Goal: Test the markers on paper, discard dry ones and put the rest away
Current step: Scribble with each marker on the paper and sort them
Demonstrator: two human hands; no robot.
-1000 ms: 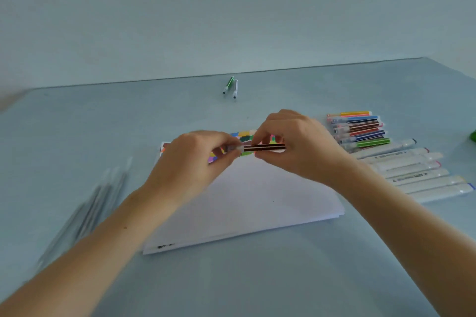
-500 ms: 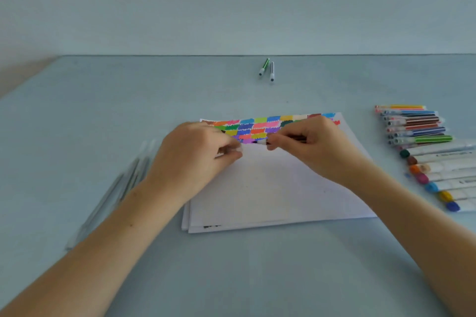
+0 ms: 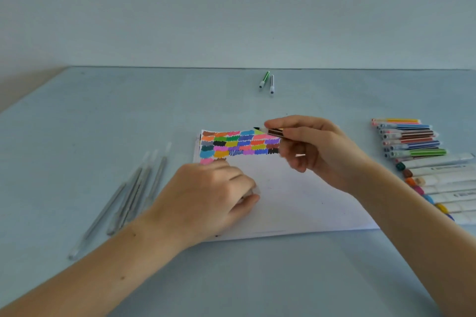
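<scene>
Right hand [image 3: 316,152] gripping an uncapped black marker [image 3: 270,132], tip above the coloured swatches on the paper [image 3: 296,201]. Left hand [image 3: 206,198] resting on paper, fingers pinching a clear cap [image 3: 255,191].

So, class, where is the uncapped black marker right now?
The black marker is held in the right hand, above the far edge of the paper, beside the colour swatches.

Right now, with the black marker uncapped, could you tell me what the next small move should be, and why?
Probably lower the right hand so the black marker tip meets blank paper beneath the swatches: its tip is bare and raised, and the left hand seems to hold its cap.
</scene>
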